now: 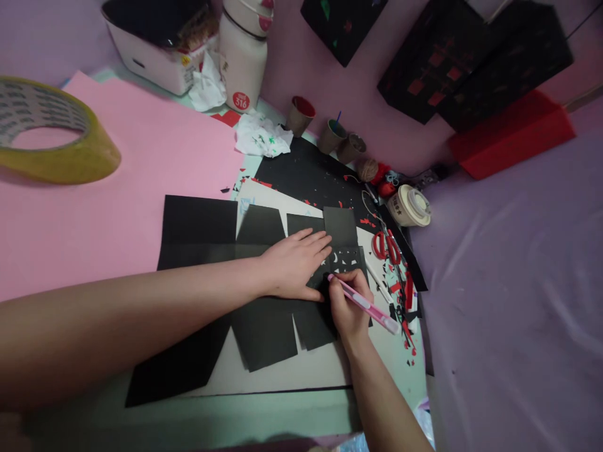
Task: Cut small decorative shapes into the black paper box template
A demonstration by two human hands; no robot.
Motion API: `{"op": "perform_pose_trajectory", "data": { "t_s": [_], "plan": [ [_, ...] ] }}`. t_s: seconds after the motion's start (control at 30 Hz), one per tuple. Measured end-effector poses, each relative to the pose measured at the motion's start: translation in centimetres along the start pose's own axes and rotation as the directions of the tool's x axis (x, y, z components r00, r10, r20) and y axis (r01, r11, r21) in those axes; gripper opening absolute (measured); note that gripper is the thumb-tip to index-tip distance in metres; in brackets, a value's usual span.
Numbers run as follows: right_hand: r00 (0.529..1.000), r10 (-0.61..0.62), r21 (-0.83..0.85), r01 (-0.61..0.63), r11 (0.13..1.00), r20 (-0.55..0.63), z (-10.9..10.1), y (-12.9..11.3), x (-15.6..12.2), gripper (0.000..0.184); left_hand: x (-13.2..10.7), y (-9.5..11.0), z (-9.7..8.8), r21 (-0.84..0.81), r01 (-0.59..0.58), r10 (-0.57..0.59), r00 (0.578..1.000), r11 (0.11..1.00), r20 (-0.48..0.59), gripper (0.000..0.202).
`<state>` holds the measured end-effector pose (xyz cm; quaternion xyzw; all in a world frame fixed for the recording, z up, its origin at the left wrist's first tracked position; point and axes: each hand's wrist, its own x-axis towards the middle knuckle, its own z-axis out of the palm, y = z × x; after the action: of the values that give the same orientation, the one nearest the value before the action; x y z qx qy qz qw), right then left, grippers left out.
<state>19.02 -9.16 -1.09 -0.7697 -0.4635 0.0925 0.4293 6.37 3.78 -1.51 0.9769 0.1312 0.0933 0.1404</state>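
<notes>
A large sheet of black card (pixel 268 348), cut into flaps along its edges, lies across the table. My left hand (pixel 296 263) rests flat on it with fingers stretched out, pressing near its right part. Small moon and triangle shapes (pixel 346 260) are cut through the card just right of my left fingertips. My right hand (pixel 351 307) grips a slim pink craft knife (pixel 367 306), slanted, with its front end close to the card between my hands. The knife's very tip is too dark to make out. Beneath the card is a pale board (pixel 325 370).
Red-handled scissors (pixel 386 247), a white pen-like stick (pixel 379 280) and red and black scraps lie to the right. Behind stand a lidded cup (pixel 409 206), small paint cups (pixel 332 137) and a white bottle (pixel 242 56). A yellow tape roll (pixel 94 150) sits on pink paper (pixel 141 169).
</notes>
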Motion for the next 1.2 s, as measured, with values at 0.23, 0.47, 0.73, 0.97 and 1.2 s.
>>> {"op": "perform_pose_trajectory", "data": {
  "t_s": [0.23,0.47,0.73,0.97,1.2],
  "plan": [
    [1.0,0.0,-0.01,0.0,1.0,-0.001,0.03,-0.06,-0.05,0.014,-0.01,0.02,-0.02,-0.005,-0.004,0.004,1.0,1.0,0.002,0.095],
    [1.0,0.003,-0.007,-0.004,1.0,-0.005,0.17,-0.24,-0.04,0.013,0.03,-0.01,0.0,-0.011,-0.006,0.006,1.0,1.0,-0.001,0.095],
    [0.997,-0.014,0.038,0.011,0.999,0.07,-0.16,0.13,-0.11,0.009,0.04,-0.01,-0.04,-0.009,-0.001,0.002,1.0,1.0,0.007,0.094],
    [0.996,-0.015,0.014,0.013,1.0,0.087,-0.3,-0.04,-0.07,0.009,0.0,-0.08,0.1,-0.012,-0.005,0.005,1.0,1.0,-0.001,0.093],
    [0.997,-0.007,0.024,0.005,1.0,0.079,-0.29,-0.34,-0.16,0.012,0.01,-0.07,0.09,-0.026,-0.009,0.008,1.0,1.0,-0.011,0.091]
  ]
}}
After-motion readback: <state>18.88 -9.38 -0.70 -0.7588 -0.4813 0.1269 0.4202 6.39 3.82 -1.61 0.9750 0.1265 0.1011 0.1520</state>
